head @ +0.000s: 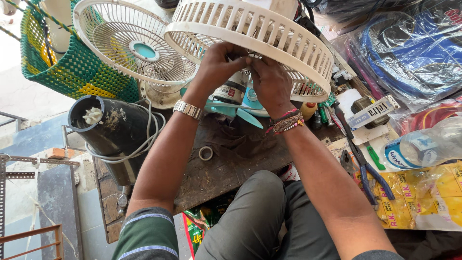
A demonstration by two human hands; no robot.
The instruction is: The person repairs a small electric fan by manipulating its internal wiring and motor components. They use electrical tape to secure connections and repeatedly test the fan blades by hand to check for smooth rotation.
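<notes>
Two bare hands, left hand (216,65) and right hand (270,83), close their fingers on the lower rim of a white plastic fan guard (250,36), tilted above a scarred wooden workbench (226,163). Steady, even pressure from both sides looks the safest way to work the rim without cracking its ribs. Below the guard lie teal fan blades (240,113); left of it, a wire fan grille (130,45) and black mixer base (113,132); right of it, crowding pliers (368,171).
</notes>
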